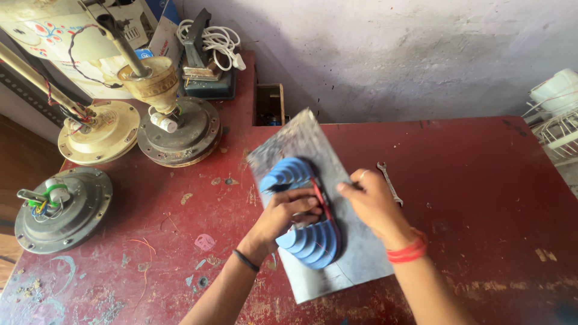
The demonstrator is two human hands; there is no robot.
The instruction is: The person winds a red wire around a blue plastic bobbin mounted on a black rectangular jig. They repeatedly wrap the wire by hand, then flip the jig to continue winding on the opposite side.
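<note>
A grey metal board (361,253) lies tilted on the red table (469,180). On it sits a blue stepped plastic former (310,241) in two ribbed halves, with a dark bar and red edge between them. My left hand (283,213) grips the former at its middle, fingers curled over the bar. My right hand (373,201) rests on the board just right of the former, fingers pressing near the red edge. It wears a ring and red wrist bands.
A small open-end spanner (389,182) lies right of my right hand. Three ceiling fan motors (63,207) (99,132) (180,126) stand at the left. A coiled white cable (214,39) rests on a dark device at the back. A white wire rack (560,129) is far right.
</note>
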